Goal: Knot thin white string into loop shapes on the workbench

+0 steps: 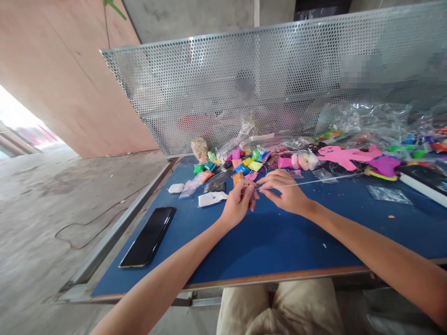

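Note:
A thin white string [324, 180] runs from my fingers out to the right over the table. My left hand [239, 202] is closed, thumb against fingers, pinching the string's end area. Close beside it, my right hand [282, 190] pinches the same string between thumb and fingertips. The exact spot between the fingertips is too small to make out. Just behind the hands lie an orange packet [238, 178] and several other small colourful packets, among them a yellow-green one [255, 166]. A white packet [211, 199] rests left of my left hand.
A black phone [148, 237] lies at the left, with a small white case [176, 188] beyond it. Pink [342, 157] and purple [384, 165] cut-out shapes, plastic bags and a dark device [428, 179] are at right. A perforated metal panel [216, 83] stands behind the blue table [279, 242].

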`<state>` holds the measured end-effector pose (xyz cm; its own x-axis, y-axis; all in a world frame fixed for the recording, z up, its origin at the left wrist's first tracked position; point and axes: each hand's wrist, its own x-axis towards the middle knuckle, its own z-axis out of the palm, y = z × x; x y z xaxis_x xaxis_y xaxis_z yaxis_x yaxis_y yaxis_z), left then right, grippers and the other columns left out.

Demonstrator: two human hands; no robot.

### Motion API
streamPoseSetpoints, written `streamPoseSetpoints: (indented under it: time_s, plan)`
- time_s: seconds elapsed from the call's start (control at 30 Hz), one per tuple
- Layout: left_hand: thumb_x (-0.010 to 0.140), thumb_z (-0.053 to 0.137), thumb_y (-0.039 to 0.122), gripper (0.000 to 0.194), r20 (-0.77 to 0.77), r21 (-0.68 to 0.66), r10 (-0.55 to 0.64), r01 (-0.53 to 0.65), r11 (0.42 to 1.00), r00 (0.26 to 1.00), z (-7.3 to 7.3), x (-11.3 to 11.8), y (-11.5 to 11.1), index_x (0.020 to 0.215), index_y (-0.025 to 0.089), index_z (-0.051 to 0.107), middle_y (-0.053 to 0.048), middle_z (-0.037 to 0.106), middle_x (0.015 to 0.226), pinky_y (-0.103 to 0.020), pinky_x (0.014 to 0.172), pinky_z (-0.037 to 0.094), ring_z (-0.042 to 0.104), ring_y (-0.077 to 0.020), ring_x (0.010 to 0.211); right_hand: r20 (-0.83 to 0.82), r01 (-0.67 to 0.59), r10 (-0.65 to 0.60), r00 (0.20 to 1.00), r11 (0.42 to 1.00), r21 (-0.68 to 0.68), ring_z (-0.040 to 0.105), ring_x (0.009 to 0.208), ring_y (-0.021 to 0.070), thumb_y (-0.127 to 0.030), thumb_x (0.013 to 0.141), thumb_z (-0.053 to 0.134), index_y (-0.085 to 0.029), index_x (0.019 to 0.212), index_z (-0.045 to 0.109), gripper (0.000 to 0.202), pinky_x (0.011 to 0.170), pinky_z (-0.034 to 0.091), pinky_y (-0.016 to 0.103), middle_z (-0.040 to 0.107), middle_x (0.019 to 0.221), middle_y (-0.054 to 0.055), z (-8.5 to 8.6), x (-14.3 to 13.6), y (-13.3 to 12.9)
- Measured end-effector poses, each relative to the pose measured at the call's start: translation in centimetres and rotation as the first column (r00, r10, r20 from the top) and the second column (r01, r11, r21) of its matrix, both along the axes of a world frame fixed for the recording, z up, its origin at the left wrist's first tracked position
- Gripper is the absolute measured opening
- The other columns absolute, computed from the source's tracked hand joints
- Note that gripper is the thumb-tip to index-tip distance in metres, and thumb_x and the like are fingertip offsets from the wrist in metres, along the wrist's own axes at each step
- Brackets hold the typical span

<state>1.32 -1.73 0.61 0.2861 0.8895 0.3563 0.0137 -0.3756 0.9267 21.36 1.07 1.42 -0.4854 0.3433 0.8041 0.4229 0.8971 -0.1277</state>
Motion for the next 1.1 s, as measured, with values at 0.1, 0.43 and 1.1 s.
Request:
streamPoseSetpoints:
  time_s: [0.1, 0.43, 1.1]
  plan:
    - [0.092, 0.063, 0.04, 0.042, 0.082, -0.014, -0.014, 0.016, 1.0, 0.997, 0.32, 0.17, -0.41, 0.118, 0.025, 0.034, 0.005, 0.062, 0.082, -0.018, 0.049, 0.045, 0.054, -0.0046, 0.047, 0.0, 0.031, -0.031, 1.0, 0.999, 0.034, 0.062, 0.101, 0.0232, -0.023, 0.094, 0.063, -0.025, 0.092, 0.066, 0.004, 0.095, 0.042, 0.046, 0.075, 0.106, 0.001, 0.22, 0.1, -0.17]
    - [0.09, 0.067, 0.034, 0.083, 0.176, -0.03, -0.017, 0.022, 0.999, 0.984, 0.71, 0.52, -0.73, 0.151, 0.026, 0.011, 0.001, 0.067, 0.085, -0.027, 0.062, 0.056, 0.061, -0.0093, 0.057, -0.054, 0.04, -0.036, 0.998, 0.997, 0.066, 0.06, 0.105, 0.0238, -0.025, 0.095, 0.063, -0.027, 0.091, 0.067, 0.005, 0.099, 0.038, 0.046, 0.074, 0.107, 0.0, 0.52, 0.22, -0.6]
    - [0.09, 0.063, 0.044, 0.03, 0.117, -0.112, -0.05, 0.063, 0.992, 0.992, 0.22, 0.35, -0.11, 0.099, 0.017, 0.055, -0.001, 0.064, 0.083, -0.022, 0.056, 0.041, 0.048, -0.0064, 0.055, -0.032, 0.116, -0.113, 0.993, 0.983, 0.141, 0.062, 0.1, 0.0225, -0.022, 0.096, 0.062, -0.027, 0.096, 0.07, 0.009, 0.097, 0.035, 0.045, 0.076, 0.104, -0.001, -0.08, 0.29, 0.06]
